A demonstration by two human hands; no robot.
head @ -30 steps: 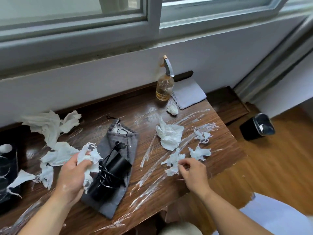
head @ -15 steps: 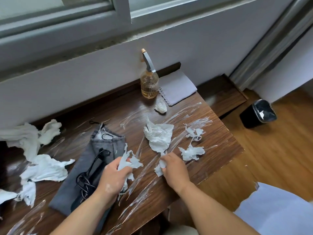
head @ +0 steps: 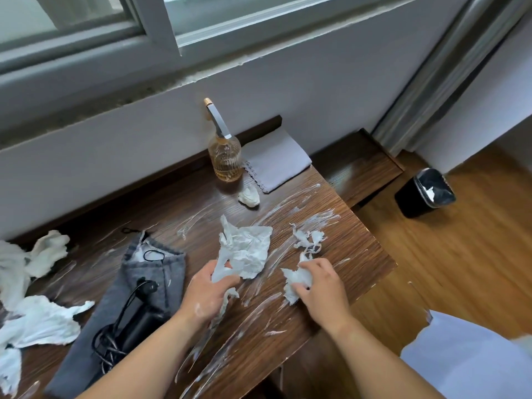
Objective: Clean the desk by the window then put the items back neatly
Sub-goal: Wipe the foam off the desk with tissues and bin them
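Note:
The wooden desk under the window is smeared with white streaks and strewn with crumpled white tissues. My left hand grips a wad of tissue and touches the big crumpled tissue at the desk's middle. My right hand pinches a small torn tissue near the right front edge. More torn scraps lie just beyond it. A small wad sits by the amber spray bottle.
A grey pouch with a black device and cable lies left of my hands. Several tissues pile at the far left. A folded grey cloth lies by the wall. A black bin stands on the floor.
My left hand has moved right across the pouch to the big tissue, still carrying its wad. My right hand has gathered a scrap near the front edge. The view has swung right.

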